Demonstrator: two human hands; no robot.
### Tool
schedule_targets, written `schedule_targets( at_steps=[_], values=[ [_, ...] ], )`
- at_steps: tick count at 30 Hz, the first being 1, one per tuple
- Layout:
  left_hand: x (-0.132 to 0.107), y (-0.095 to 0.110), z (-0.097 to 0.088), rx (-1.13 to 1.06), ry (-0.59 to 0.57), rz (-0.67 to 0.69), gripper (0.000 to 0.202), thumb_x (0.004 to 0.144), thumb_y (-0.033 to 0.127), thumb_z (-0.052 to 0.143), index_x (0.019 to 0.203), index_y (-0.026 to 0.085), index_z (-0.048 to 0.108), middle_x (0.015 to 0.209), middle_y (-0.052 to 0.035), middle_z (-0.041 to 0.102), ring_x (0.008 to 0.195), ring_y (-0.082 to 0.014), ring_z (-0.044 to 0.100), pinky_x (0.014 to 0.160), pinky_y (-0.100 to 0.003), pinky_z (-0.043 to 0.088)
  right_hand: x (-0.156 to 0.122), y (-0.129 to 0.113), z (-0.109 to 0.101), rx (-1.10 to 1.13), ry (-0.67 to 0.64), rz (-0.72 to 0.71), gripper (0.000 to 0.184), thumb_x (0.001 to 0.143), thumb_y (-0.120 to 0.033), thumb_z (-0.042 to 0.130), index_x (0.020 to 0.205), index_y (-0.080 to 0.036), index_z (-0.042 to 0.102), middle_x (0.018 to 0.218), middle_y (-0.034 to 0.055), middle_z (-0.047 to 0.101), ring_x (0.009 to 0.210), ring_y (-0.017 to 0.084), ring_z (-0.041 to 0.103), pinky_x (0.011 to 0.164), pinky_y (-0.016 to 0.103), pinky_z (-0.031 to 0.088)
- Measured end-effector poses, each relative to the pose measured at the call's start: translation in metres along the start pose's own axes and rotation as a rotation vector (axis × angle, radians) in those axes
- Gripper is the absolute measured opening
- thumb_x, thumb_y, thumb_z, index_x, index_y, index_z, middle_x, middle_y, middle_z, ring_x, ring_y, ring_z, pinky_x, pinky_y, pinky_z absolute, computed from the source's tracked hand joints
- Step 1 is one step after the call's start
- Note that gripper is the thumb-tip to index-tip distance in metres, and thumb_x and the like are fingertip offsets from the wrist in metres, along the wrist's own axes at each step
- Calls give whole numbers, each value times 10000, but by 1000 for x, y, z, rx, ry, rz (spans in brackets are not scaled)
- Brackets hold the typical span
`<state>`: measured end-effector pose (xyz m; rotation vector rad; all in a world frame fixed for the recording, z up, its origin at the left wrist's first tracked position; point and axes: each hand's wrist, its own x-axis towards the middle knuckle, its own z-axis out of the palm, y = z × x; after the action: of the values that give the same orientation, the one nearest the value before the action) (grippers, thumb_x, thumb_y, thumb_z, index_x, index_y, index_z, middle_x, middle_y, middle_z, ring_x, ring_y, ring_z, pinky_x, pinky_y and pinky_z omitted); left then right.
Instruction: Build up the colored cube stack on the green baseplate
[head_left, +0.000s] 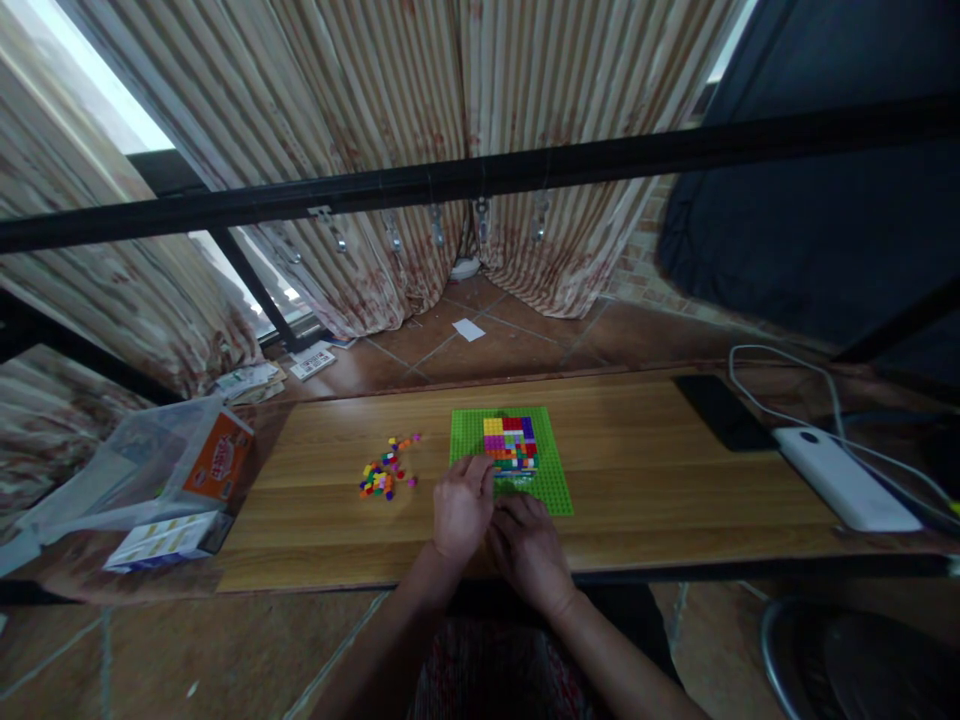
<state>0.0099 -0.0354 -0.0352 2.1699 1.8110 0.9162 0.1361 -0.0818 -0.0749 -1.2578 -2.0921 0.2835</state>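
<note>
A green studded baseplate (544, 450) lies on the wooden table (637, 490), with a block of small coloured bricks (511, 443) pressed onto its middle. My left hand (461, 508) rests at the plate's near left edge, fingers curled and touching the plate just beside the coloured block. My right hand (529, 545) sits against the plate's near edge, fingers bent and pressed together. What either hand holds, if anything, is hidden. A loose heap of small coloured bricks (384, 475) lies on the table to the left of my left hand.
A clear plastic bag with an orange box (217, 460) and a white carton (161, 540) lie at the table's left end. A black phone (721, 410), a white power bank (844, 478) and a white cable (787, 375) lie on the right. A black bar (480, 180) crosses above.
</note>
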Motion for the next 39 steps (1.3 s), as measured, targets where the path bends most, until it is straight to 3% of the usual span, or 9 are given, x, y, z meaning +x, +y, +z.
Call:
schedule_targets(
  at_steps=[14, 21, 27, 32, 36, 39],
  values=[
    [2, -7, 5, 136, 45, 204, 156, 900, 127, 508, 874, 195, 646, 862, -32, 679, 821, -162, 612, 747, -279, 490, -1, 2, 3, -14, 14, -1, 133, 906, -173, 537, 916, -210, 665, 1001, 74, 633, 926, 232, 532, 801, 378, 444],
    [5, -7, 2, 188, -53, 267, 160, 891, 103, 486, 877, 169, 631, 879, -56, 667, 842, -188, 595, 766, -309, 502, -1, 2, 4, -22, 18, 3, 127, 901, -169, 547, 930, -206, 664, 986, 70, 633, 904, 229, 529, 794, 367, 438],
    [4, 3, -8, 203, -82, 229, 139, 883, 124, 509, 879, 175, 638, 854, -53, 659, 843, -197, 591, 768, -317, 504, -3, 2, 2, -3, 9, -20, 126, 911, -189, 532, 928, -202, 656, 988, 70, 633, 905, 230, 534, 790, 371, 434],
    [-22, -3, -19, 39, 49, 57, 203, 920, 175, 477, 1063, 207, 618, 957, -45, 672, 904, -182, 610, 813, -312, 505, -4, 7, 4, -24, 15, -58, 152, 930, -241, 513, 899, -214, 659, 999, 71, 637, 922, 230, 552, 791, 375, 435],
    [-50, -42, -34, -29, 163, -186, 187, 905, 136, 467, 923, 204, 640, 877, -45, 668, 912, -180, 624, 833, -308, 494, -7, 12, 8, -42, 28, -79, 170, 940, -288, 501, 929, -227, 660, 1013, 67, 646, 939, 233, 565, 812, 388, 436],
    [-62, -78, -51, -20, 223, -366, 197, 889, 125, 476, 929, 201, 653, 935, -50, 678, 882, -170, 633, 794, -288, 488, -9, 16, 10, -42, 36, -86, 178, 945, -303, 496, 940, -229, 658, 1028, 67, 648, 945, 235, 569, 829, 399, 436]
  ],
)
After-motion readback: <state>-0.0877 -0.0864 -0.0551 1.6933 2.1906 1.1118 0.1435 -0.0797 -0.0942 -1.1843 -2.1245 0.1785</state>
